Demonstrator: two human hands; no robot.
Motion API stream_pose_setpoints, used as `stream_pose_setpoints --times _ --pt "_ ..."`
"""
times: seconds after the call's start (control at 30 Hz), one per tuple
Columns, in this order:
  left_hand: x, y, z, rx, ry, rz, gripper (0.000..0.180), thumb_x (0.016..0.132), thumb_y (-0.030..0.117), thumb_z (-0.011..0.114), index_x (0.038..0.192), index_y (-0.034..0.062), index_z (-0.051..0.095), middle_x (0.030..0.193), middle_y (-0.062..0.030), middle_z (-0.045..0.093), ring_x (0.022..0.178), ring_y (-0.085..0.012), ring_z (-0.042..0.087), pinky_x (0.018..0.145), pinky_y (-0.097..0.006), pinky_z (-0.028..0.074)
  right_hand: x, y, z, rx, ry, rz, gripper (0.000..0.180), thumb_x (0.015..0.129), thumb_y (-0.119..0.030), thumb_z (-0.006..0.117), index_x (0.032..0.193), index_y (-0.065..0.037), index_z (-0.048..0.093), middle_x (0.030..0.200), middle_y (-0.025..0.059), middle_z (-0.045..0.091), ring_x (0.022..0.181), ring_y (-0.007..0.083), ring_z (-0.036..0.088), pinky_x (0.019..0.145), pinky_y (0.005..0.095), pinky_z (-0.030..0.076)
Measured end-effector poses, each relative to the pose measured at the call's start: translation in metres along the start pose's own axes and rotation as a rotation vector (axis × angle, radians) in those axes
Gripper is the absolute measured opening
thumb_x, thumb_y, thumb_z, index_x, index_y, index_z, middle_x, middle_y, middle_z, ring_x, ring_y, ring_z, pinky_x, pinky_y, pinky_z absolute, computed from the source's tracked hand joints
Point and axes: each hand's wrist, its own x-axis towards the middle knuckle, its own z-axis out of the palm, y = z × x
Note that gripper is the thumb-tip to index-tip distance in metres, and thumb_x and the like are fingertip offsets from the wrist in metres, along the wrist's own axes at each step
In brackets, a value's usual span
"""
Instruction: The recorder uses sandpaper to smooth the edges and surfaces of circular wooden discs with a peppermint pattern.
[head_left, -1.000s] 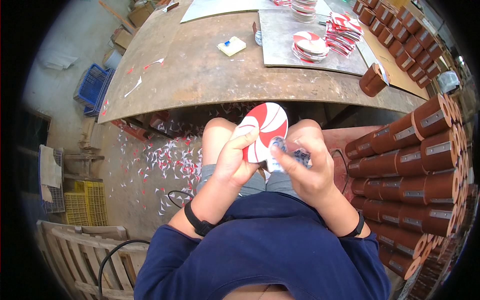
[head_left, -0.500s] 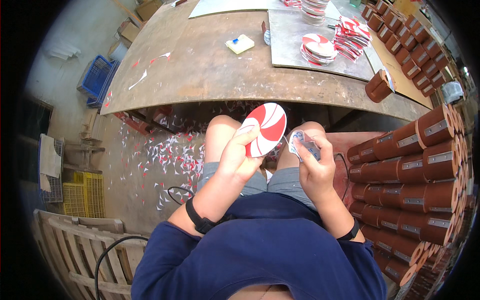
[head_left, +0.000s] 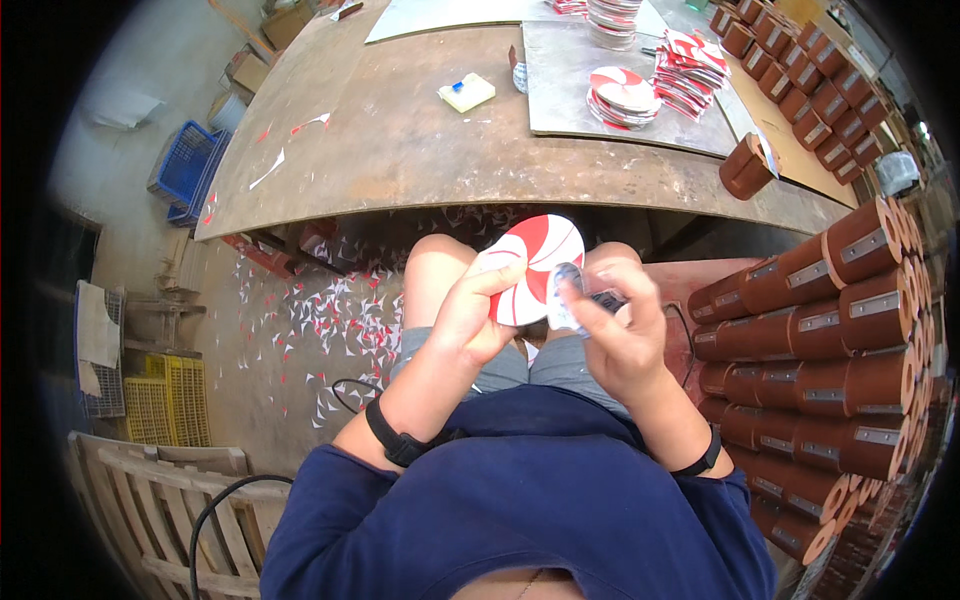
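Observation:
My left hand (head_left: pixel 478 312) grips a round red-and-white swirl disc (head_left: pixel 548 240) by its left edge, thumb lying on the patterned face. The disc is held tilted above my lap. My right hand (head_left: pixel 622 325) is closed around a small pale, curved piece with bluish-grey markings (head_left: pixel 566 290), whose exact kind I cannot make out. In the picture this piece overlaps the disc's lower right edge; whether it touches the disc is unclear. Motion blurs some of the right fingers.
A worn table (head_left: pixel 400 150) stands ahead, bearing stacked swirl discs (head_left: pixel 622 95) and a pale yellow pad (head_left: pixel 467 93). Brown cylinders (head_left: pixel 850 330) are piled along my right. Red and white scraps (head_left: pixel 350 320) litter the floor at left, near a wooden pallet (head_left: pixel 175 500) and yellow crate (head_left: pixel 180 400).
My right hand has moved left, bringing the pale piece from beside the disc to its right edge. The disc has shifted slightly right and down in the picture.

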Motion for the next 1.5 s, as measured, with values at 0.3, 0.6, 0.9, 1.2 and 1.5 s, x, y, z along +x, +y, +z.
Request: stream_pose_setpoints --times 0.3,0.6,0.9,1.2,1.5 --pt "-0.001 0.008 -0.004 0.178 -0.037 0.047 0.043 0.078 0.001 0.057 0.118 -0.0036 0.041 0.112 -0.0148 0.053 0.103 -0.0228 0.054 0.091 -0.036 0.043 0.002 0.011 -0.013 0.081 0.005 0.136 0.039 0.056 0.007 0.06 0.093 -0.005 0.065 0.097 0.0123 0.05 0.083 0.0272 0.051 0.069 0.0334 0.042" --pt "0.003 0.015 -0.001 0.15 -0.014 0.008 0.047 0.078 0.002 0.058 0.121 -0.0035 0.039 0.115 -0.0155 0.052 0.105 -0.0247 0.053 0.091 -0.036 0.044 -0.005 0.015 -0.017 0.056 0.008 0.226 0.033 0.061 0.009 0.058 0.091 -0.003 0.064 0.095 0.012 0.049 0.085 0.0293 0.051 0.071 0.0341 0.045" --pt "0.0 0.019 -0.008 0.153 -0.006 0.001 0.043 0.077 0.0 0.058 0.117 -0.0039 0.042 0.111 -0.0152 0.054 0.103 -0.0235 0.054 0.09 -0.035 0.044 -0.012 0.024 -0.014 -0.058 -0.025 0.288 0.036 0.057 0.006 0.059 0.09 -0.007 0.066 0.093 0.01 0.051 0.076 0.0257 0.051 0.066 0.032 0.044" --pt "-0.004 0.025 0.001 0.197 -0.006 0.068 0.05 0.074 -0.002 0.061 0.12 -0.0023 0.041 0.11 -0.0128 0.054 0.103 -0.0209 0.053 0.089 -0.033 0.043 -0.01 0.027 -0.013 -0.049 -0.102 0.214 0.037 0.057 0.007 0.06 0.092 -0.007 0.065 0.093 0.0112 0.05 0.08 0.0272 0.053 0.067 0.0339 0.045" --pt "-0.003 0.026 0.002 0.326 0.008 0.128 0.047 0.073 0.001 0.063 0.116 -0.0029 0.044 0.109 -0.0131 0.055 0.099 -0.0212 0.056 0.087 -0.034 0.044 -0.012 0.033 -0.018 0.0 -0.12 0.146 0.034 0.061 0.007 0.059 0.094 -0.003 0.064 0.094 0.0109 0.049 0.085 0.0301 0.052 0.07 0.0336 0.045"
